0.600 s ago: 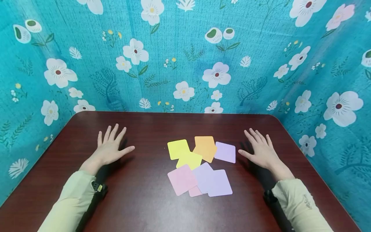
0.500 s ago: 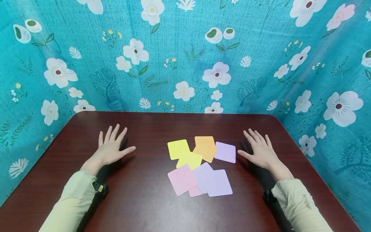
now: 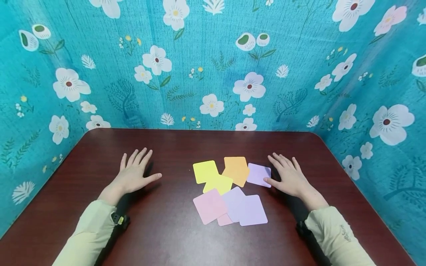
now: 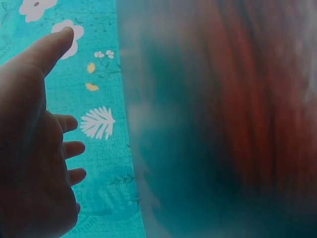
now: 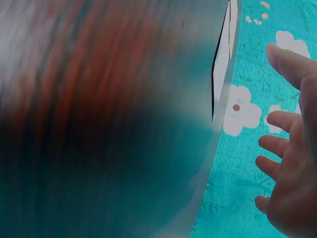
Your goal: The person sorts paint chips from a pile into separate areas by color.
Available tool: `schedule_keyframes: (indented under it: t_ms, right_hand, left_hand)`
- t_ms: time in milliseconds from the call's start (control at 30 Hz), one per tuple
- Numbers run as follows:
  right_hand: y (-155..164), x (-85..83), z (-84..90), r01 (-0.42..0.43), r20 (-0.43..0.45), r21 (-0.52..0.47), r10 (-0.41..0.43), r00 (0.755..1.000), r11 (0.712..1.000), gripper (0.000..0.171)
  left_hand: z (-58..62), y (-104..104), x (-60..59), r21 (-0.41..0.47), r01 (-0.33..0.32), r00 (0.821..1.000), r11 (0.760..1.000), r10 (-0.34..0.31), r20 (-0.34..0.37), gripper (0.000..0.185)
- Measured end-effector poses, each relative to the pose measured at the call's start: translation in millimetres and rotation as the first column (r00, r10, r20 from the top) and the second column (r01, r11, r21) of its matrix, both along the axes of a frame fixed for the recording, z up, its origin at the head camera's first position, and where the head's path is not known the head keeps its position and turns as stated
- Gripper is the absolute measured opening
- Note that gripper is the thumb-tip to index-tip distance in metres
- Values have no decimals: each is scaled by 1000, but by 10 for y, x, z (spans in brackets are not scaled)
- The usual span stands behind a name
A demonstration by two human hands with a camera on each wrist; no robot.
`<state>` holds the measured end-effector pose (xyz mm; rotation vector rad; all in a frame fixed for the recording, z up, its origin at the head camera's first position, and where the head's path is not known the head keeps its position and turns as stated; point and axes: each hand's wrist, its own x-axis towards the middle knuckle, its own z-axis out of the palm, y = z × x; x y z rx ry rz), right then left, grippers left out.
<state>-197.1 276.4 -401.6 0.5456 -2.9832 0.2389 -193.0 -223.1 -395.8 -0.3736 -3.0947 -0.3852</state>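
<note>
1. Where the right hand [image 3: 288,178] lies flat on the table [image 3: 166,236], its fingers are straight and spread, gripping nothing; the thumb tip touches the right edge of the lilac card [image 3: 258,174]. The right wrist view shows the same hand [image 5: 292,163] with fingers loosely extended; the table surface there is blurred.
2. Left hand [image 3: 135,173]: flat on the table, fingers straight and spread, holding nothing, well apart from the cards and nearer the table's left edge. In the left wrist view [image 4: 34,148] the thumb is stretched out and the fingers are relaxed.
3. Lilac card: near the table's middle, rightmost of the far row, just beside the orange card [image 3: 236,170].
4. Orange card: middle of the far row, its lower left corner overlapping a yellow card [image 3: 217,183].
5. Second yellow card [image 3: 205,170]: leftmost of the far row, touching the first.
6. Near row, toward the front edge: pink card [image 3: 209,205] at left, two purple cards [image 3: 252,210] overlapping at right, and a second pink corner [image 3: 224,220] showing beneath them.
7. Sleeves [image 3: 90,236]: pale green, on both forearms, each with a dark wrist strap.
8. Backdrop [image 3: 213,74]: teal floral cloth around the far and side edges.
</note>
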Motion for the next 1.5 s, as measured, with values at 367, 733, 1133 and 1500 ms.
schedule_keyframes:
  t_ms: [367, 733, 1133, 1500]
  right_hand:
    - [-238, 59, 36, -84, 23, -21, 84, 996, 996, 80]
    - [-525, 149, 98, -198, 26, -24, 198, 980, 980, 76]
    - [-850, 251, 132, -325, 12, -24, 325, 946, 946, 71]
    - [-1061, 294, 103, -405, 37, -12, 405, 913, 914, 69]
  left_hand:
    - [4, 147, 68, -16, 37, 999, 999, -37, -24, 95]
    - [7, 338, 136, -6, 48, 998, 999, -48, -44, 92]
    - [5, 519, 252, -4, 88, 996, 996, -89, -32, 93]
    - [28, 702, 343, -13, 162, 986, 987, -162, -41, 84]
